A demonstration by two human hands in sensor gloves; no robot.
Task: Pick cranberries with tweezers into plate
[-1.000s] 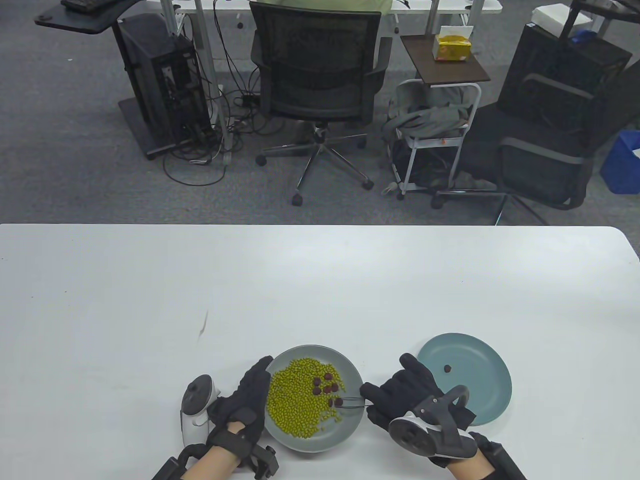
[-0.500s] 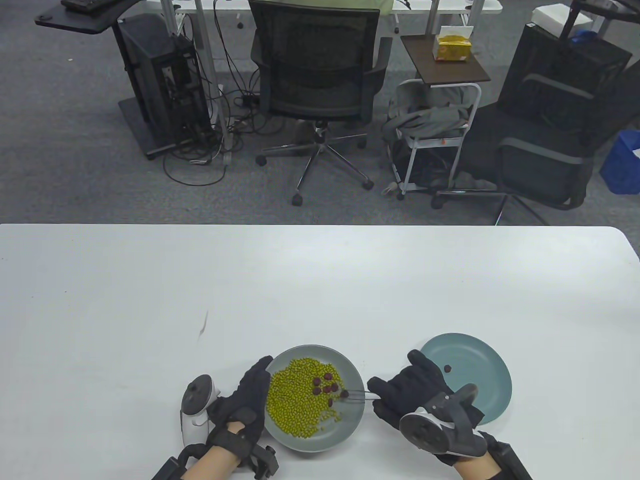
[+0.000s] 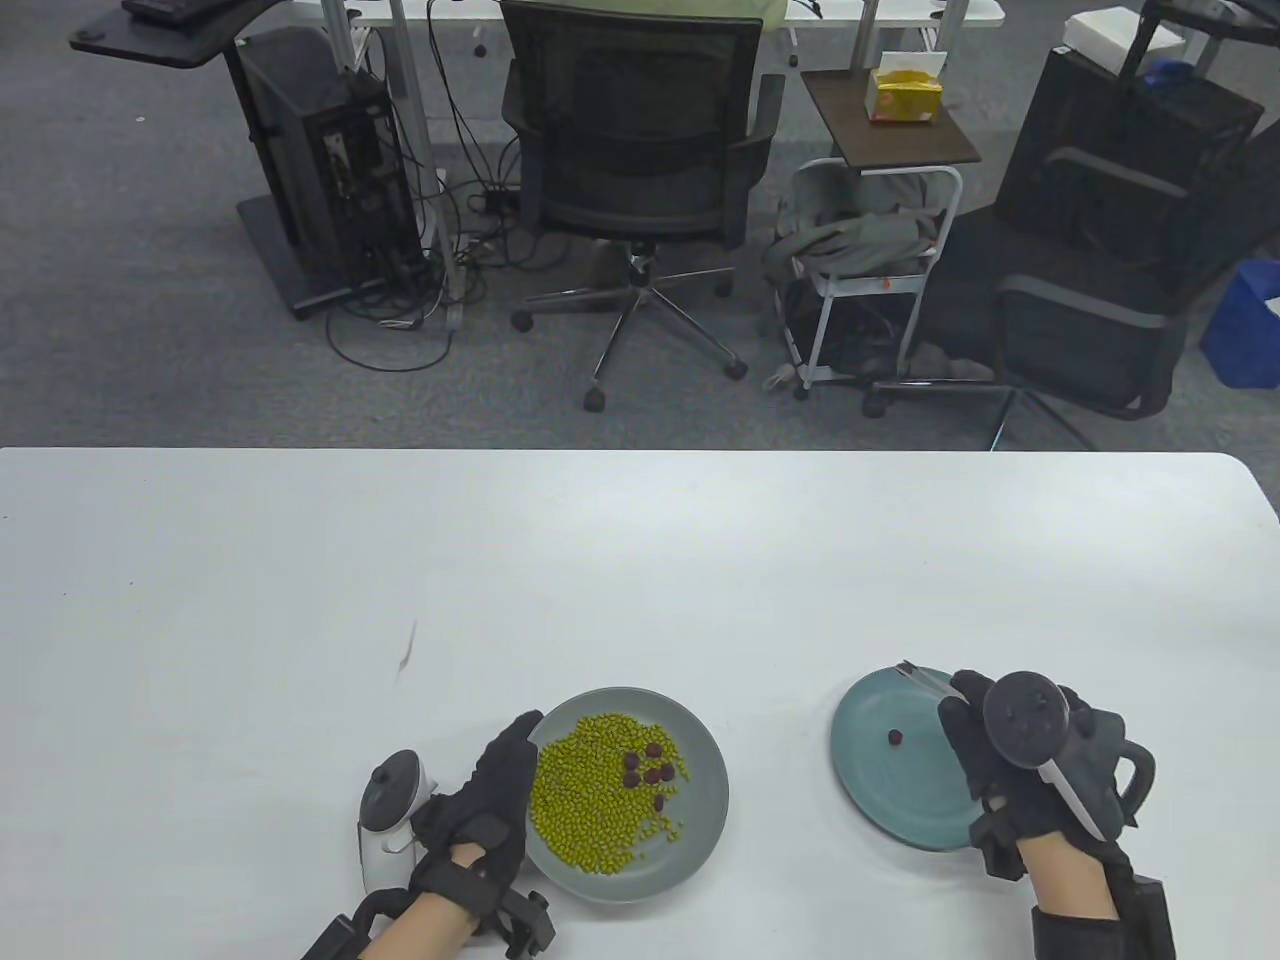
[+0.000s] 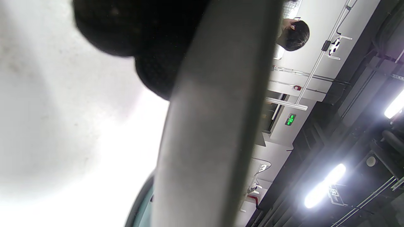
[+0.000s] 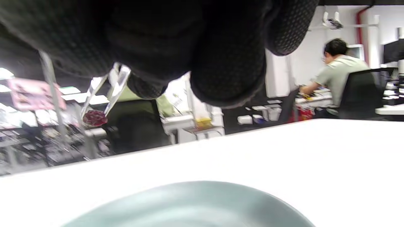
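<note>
A grey plate (image 3: 700, 800) holds green peas and several dark red cranberries (image 3: 650, 772). My left hand (image 3: 490, 800) rests on its left rim; the rim (image 4: 214, 126) fills the left wrist view. A teal plate (image 3: 870, 790) to the right holds one cranberry (image 3: 895, 738). My right hand (image 3: 1010, 760) is over the teal plate's right side and grips metal tweezers (image 3: 925, 680). In the right wrist view the tweezers (image 5: 107, 85) pinch a cranberry (image 5: 94, 117) above the teal plate (image 5: 189, 205).
The white table (image 3: 600, 560) stretches back to its far edge. Beyond it stand an office chair (image 3: 640, 160), a computer tower (image 3: 320, 170) and a small side table (image 3: 885, 120) on the floor.
My right hand has carried the tweezers with a cranberry from the grey plate rightward to above the teal plate. The left hand has not moved.
</note>
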